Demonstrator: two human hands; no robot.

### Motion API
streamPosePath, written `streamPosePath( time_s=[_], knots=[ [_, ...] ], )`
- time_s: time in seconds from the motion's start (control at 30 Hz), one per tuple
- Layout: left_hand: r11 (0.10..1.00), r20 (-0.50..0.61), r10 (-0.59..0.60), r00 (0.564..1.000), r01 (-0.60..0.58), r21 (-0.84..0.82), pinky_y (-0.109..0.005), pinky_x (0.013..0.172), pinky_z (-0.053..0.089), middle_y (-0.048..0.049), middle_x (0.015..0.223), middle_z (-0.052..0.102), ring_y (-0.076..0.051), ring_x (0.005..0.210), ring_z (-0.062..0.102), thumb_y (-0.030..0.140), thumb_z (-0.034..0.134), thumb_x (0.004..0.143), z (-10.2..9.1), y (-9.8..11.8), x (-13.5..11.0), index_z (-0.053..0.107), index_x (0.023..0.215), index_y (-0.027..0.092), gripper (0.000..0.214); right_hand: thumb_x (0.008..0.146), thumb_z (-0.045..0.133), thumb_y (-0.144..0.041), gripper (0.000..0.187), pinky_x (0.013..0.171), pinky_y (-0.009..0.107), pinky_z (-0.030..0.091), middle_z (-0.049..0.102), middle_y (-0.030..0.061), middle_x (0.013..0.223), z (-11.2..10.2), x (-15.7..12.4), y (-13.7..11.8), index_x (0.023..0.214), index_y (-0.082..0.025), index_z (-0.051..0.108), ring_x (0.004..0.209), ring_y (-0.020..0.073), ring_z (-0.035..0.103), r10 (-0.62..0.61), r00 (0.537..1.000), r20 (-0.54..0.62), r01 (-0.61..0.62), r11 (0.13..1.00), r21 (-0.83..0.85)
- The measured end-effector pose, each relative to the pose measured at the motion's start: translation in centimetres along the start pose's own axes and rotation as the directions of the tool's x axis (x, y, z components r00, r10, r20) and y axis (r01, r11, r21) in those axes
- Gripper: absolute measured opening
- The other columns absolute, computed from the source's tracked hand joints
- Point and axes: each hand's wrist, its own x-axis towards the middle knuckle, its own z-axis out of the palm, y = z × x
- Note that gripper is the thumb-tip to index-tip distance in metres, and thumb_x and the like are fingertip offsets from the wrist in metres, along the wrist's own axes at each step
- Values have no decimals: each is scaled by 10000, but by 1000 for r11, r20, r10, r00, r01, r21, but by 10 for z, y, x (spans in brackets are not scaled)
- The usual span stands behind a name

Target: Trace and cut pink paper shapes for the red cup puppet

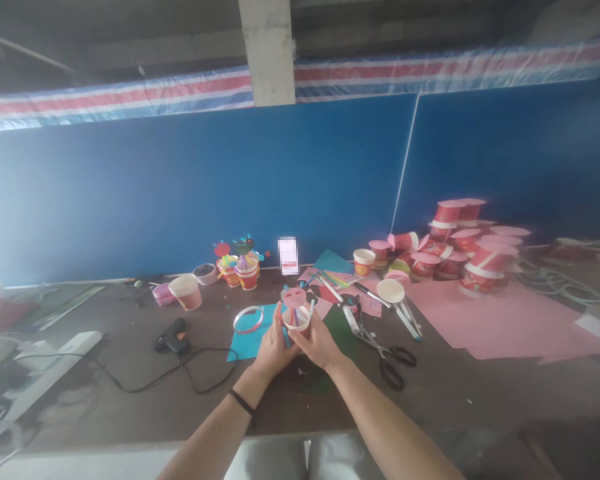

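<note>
Blue panelling [205, 180] stands behind the far edge of a dark desk [145, 413], with a striped sheet [130, 93] and a concrete pillar [269, 53] above it. Near the middle of the desk, toward its near edge, the left hand [273, 349] and the right hand [324, 343] come together around a small paper cup [291, 325], one gripping each side. Its open mouth faces up; a pink disc [294, 297] with facial features shows above the rim, and a white stick [312, 308] slants up beside the right hand's fingers.

Left of the hands lies a blue sheet [240, 350], a pale ring [237, 327] resting partly over it. Farther toward the left edge is a black glue gun [173, 339], its cord looping on the desk. Just right of the hands are a white tube [351, 320] and black-handled scissors [393, 375]. Pink sheets [480, 330] spread toward the right edge, below a blurred heap of red cups [487, 263] with pink discs. Two decorated cups [249, 277] stand near the far edge, left of the middle.
</note>
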Motion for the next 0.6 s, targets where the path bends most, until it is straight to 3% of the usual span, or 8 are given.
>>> streamPosePath(
  time_s=[0.6],
  knots=[
    [996, 8, 59, 998, -60, 61, -437, 896, 446, -262, 1356, 327, -303, 1185, 443, 360, 561, 758, 4, -6, -3, -54, 1388, 111, 915, 813, 521, -359, 637, 997, 430, 338, 455, 144, 1263, 0, -1, -2, 1348, -150, 245, 1199, 259, 411, -51, 999, 8, 51, 994, -91]
  ],
)
